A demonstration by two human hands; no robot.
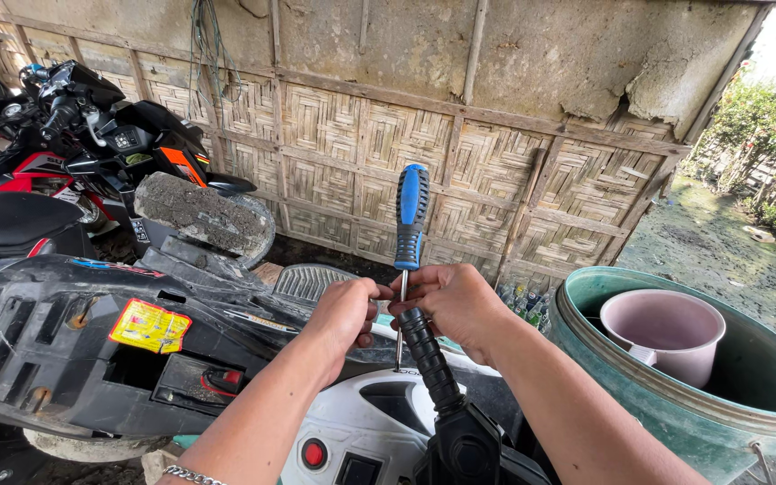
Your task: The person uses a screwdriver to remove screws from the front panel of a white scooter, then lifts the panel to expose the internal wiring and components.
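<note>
A screwdriver (410,216) with a blue and black handle stands upright, its metal shaft running down between my two hands. My left hand (345,313) and my right hand (454,301) meet at the shaft, fingers pinched around it just above a black ribbed handlebar grip (427,359). The shaft's tip points down beside the grip, over the white and black scooter body (379,413). A silver bracelet (192,474) sits on my left wrist.
A black upturned scooter panel (65,341) with a yellow sticker lies at left. A black and red motorcycle (74,144) stands behind. A green barrel (675,395) holding a pink bucket (666,332) is at right. A woven bamboo wall (460,162) is ahead.
</note>
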